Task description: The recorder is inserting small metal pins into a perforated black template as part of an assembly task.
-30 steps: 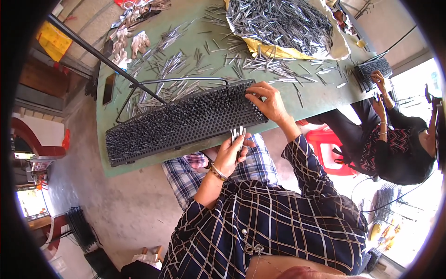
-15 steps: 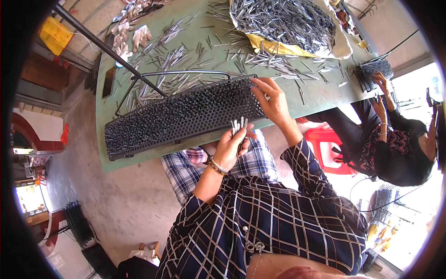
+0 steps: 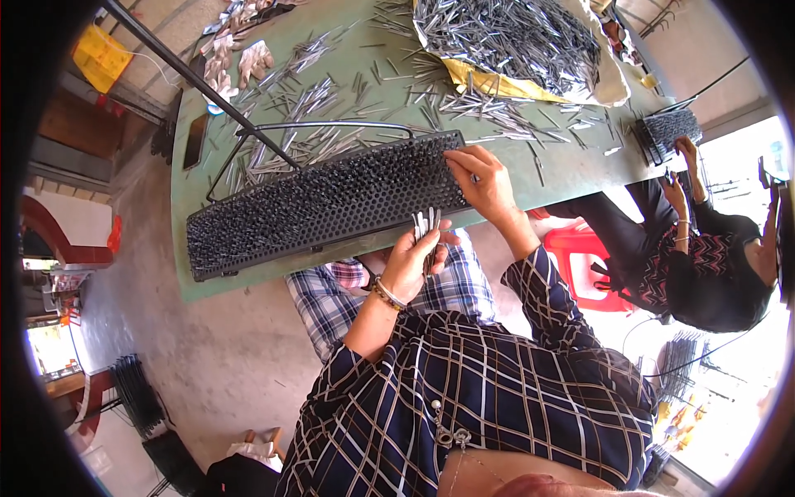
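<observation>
A long black perforated rack [image 3: 323,203] lies across the green table [image 3: 199,273], its holes filled with thin metal pins. My left hand [image 3: 414,258] hovers just in front of the table's near edge, shut on a small bundle of metal pins [image 3: 426,225] that stand upright from my fingers. My right hand [image 3: 480,178] rests on the rack's right end, fingers pinched together over the holes; whether a pin is between them is too small to tell. Loose pins [image 3: 315,99] are scattered over the table behind the rack.
A big heap of pins [image 3: 513,33] lies on yellow-white sheeting at the table's far side. A dark pole [image 3: 199,83] slants across the left. Another person [image 3: 704,257] sits at the right by a red stool [image 3: 580,257], working on a second small rack [image 3: 667,132].
My right hand has stayed at the rack's right end with small finger movements. My left hand has lifted the pin bundle slightly closer to the rack.
</observation>
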{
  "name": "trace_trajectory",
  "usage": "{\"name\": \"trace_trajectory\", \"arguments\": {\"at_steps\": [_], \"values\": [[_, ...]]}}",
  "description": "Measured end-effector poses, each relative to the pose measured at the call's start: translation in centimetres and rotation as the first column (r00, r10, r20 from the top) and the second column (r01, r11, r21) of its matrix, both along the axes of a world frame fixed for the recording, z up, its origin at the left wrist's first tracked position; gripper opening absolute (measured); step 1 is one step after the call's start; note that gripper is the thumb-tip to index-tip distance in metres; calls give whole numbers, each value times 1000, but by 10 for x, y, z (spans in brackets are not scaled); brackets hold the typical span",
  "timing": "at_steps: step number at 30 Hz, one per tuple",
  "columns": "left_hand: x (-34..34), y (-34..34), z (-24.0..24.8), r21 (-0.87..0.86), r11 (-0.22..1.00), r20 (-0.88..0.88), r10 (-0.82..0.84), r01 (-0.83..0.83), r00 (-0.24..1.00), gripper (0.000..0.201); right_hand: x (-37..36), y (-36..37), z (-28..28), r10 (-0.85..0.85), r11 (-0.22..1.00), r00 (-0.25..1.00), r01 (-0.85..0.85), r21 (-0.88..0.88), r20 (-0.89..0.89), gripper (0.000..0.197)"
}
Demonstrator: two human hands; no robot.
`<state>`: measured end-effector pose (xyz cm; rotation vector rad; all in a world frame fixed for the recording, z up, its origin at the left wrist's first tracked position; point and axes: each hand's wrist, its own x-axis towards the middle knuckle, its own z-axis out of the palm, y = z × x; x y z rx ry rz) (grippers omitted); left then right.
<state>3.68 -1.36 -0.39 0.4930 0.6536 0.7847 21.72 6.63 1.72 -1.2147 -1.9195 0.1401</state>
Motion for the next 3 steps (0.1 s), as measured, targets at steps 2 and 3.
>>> {"name": "trace_trajectory", "arguments": {"at_steps": [2,3], "values": [[-1,2,1,22,999,39,24,-25,999,30,0,-10,11,12,894,969,-121,-432,-246,15],[-2,2,3,34,999,45,27,-28,999,31,4,-14,11,70,839,975,-173,-516,-212,18]]}}
